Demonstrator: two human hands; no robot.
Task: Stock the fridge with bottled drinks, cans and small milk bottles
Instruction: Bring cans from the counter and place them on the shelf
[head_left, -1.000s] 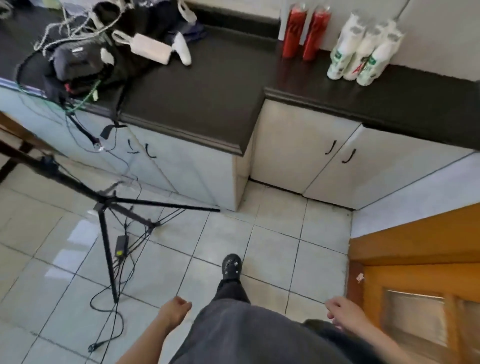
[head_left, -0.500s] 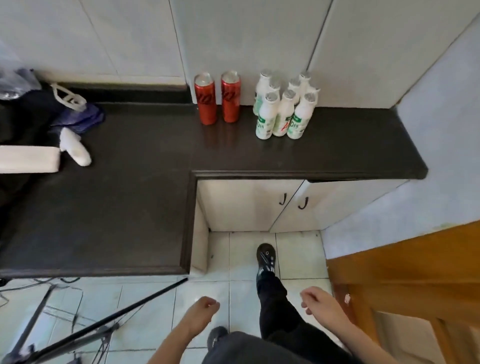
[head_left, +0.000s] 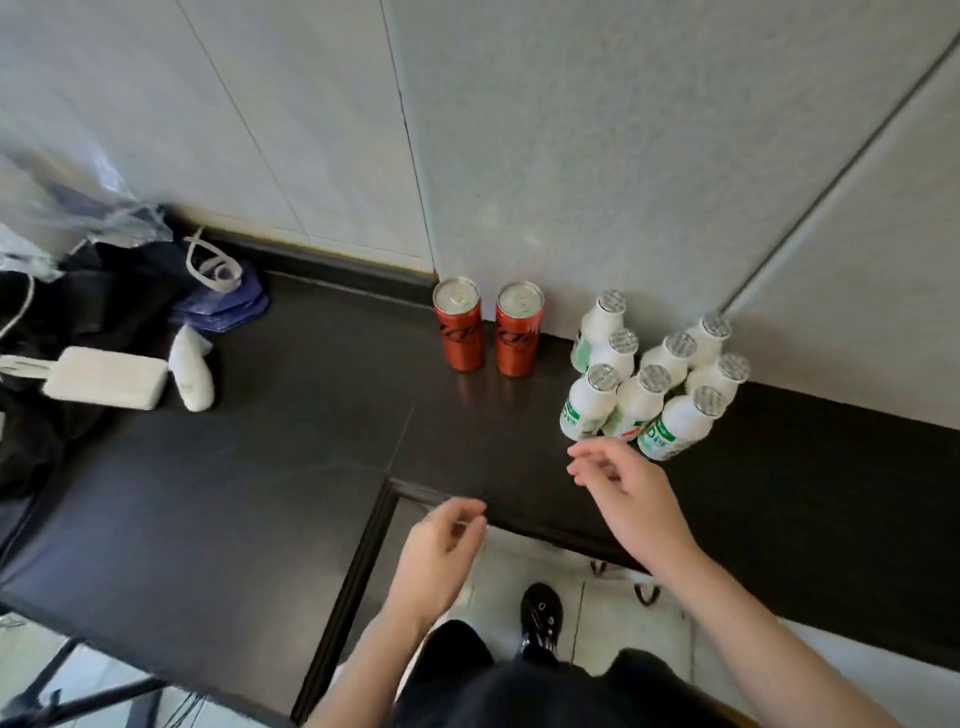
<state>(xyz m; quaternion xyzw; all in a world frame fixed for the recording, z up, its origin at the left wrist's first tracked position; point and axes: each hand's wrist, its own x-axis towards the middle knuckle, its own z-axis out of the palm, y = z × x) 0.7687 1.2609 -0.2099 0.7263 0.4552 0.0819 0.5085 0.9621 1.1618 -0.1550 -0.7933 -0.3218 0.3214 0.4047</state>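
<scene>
Dark worktop carries two red cans and clustered white milk bottles by the wall. Right hand reaches just short of the front bottles — fingers loosely curled, empty; left hand hovers at the worktop's edge, likewise empty.

Dark countertop: red cans, milk bottles.

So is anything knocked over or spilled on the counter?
Nothing stands out. Both red cans stand upright side by side at the wall, the milk bottles stand upright in a tight bunch, and the dark counter shows no spill.
</scene>
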